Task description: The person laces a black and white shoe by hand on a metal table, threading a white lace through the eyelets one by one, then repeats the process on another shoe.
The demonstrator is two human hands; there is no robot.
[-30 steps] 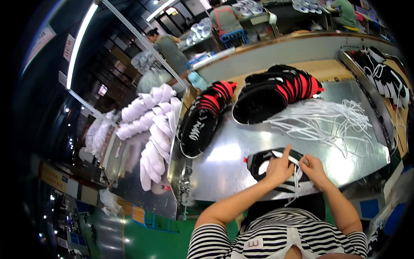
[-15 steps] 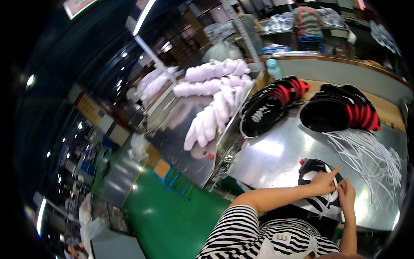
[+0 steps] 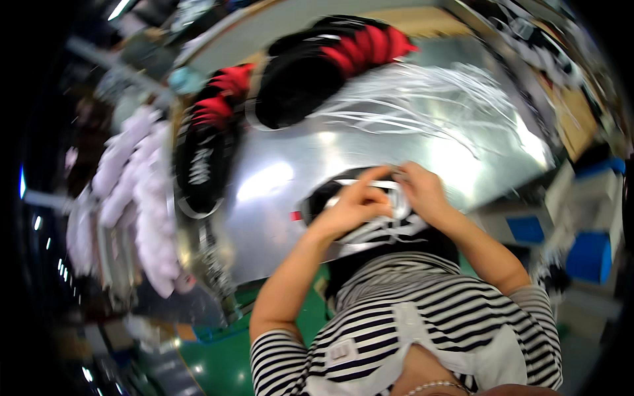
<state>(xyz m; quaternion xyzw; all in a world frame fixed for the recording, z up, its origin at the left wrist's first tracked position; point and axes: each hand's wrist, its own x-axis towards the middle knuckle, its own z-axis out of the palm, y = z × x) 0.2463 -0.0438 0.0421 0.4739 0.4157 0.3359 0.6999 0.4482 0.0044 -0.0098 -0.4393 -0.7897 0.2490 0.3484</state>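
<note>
A black and white shoe (image 3: 321,198) with a small red tab lies at the table's near edge, close to my body. White shoelace (image 3: 398,203) runs across its upper and shows between my hands. Over the shoe, my left hand (image 3: 360,206) has its fingers curled on the lace and its index finger stretched toward my other hand. My right hand (image 3: 424,193) pinches at the lace on the shoe's right side, fingertips meeting the left index finger. Motion blur hides the exact grip.
Stacked black shoe parts with red sections (image 3: 300,86) stand at the far side, another such row (image 3: 205,152) to their left. A bundle of white laces (image 3: 422,99) spreads over the metal table (image 3: 284,218). White padded pieces (image 3: 142,191) lie left; boxes with blue parts (image 3: 588,254) stand right.
My view has swung to the right and down, so the table and hands appear further left and higher. Both hands stay at the shoe; their fingertips have come together.
</note>
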